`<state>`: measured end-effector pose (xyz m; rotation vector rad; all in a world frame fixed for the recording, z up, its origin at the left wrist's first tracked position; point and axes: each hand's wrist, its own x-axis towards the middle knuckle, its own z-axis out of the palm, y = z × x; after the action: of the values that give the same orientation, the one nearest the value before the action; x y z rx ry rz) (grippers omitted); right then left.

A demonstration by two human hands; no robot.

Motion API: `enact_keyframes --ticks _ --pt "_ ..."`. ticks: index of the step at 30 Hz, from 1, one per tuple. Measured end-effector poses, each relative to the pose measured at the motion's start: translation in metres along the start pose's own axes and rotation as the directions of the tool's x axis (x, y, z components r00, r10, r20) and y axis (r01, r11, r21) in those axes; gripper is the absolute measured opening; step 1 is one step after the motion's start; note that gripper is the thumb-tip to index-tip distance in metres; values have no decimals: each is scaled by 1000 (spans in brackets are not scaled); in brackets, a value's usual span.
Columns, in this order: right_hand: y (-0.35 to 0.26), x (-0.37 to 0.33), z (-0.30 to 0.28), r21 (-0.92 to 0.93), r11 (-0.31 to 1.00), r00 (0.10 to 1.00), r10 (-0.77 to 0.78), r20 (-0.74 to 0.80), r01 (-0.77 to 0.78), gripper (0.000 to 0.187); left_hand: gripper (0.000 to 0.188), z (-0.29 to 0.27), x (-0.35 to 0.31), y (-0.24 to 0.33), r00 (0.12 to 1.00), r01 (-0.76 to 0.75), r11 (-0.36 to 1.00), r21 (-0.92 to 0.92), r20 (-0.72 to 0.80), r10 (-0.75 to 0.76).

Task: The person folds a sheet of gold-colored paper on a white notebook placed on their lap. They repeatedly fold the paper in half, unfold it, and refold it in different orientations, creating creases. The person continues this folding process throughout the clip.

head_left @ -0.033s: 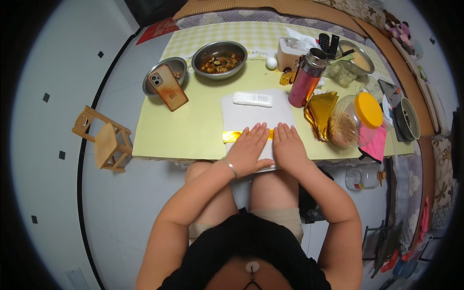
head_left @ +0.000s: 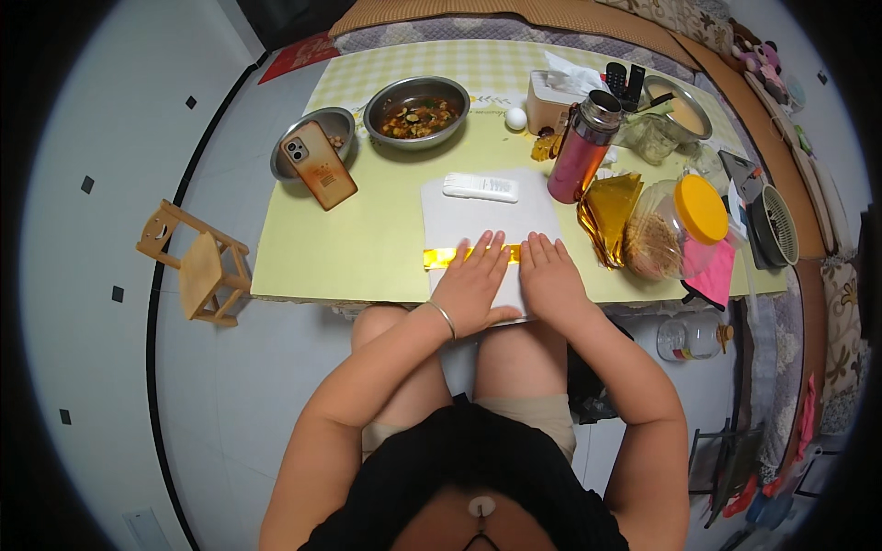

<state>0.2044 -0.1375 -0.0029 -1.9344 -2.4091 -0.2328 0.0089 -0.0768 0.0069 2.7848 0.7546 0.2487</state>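
A shiny gold foil strip (head_left: 439, 259) lies crosswise on a white board or sheet (head_left: 491, 216) at the table's near edge. My left hand (head_left: 470, 286) rests flat on the strip and board, fingers stretched and a little apart, thumb out to the right. Beside it my right hand (head_left: 554, 280) lies flat, its fingertips at the strip's right part. Both hands hide much of the strip. Farther up the board sits a white, narrow, flat pack (head_left: 480, 188). To the right of the board is a stack of gold foil sheets (head_left: 609, 216).
A pink thermos (head_left: 585, 151) stands right of the board, near a yellow-lidded jar (head_left: 680, 225). A phone (head_left: 319, 167) leans on a metal bowl (head_left: 342, 124); a bowl of food (head_left: 416, 115) is behind. An egg (head_left: 515, 119) lies by the tissue box (head_left: 548, 99).
My left hand's fingers have spread slightly, and both hands have shifted only a little. Nothing else has visibly moved.
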Motion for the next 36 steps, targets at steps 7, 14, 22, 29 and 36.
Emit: enact_keyframes --ticks 7,14,22,29,36 --pt "12 11 -11 -17 990 990 -140 -13 140 43 117 1 -69 -16 955 295 953 66 -53 -292" --pt "24 19 -3 -60 968 966 -247 -71 243 23 55 -20 -28 -5 907 230 949 214 -400 -130" --pt "37 30 -28 369 929 993 60 -105 -17 15 12 -17 49 8 978 209 934 291 -39 -206" --pt "42 30 -41 482 874 997 78 -16 -61 20 20 -17 49 17 973 222 947 230 15 -232" --pt "27 3 -7 87 963 939 -225 -261 255 37 25 4 10 0 949 127 908 399 -315 6"
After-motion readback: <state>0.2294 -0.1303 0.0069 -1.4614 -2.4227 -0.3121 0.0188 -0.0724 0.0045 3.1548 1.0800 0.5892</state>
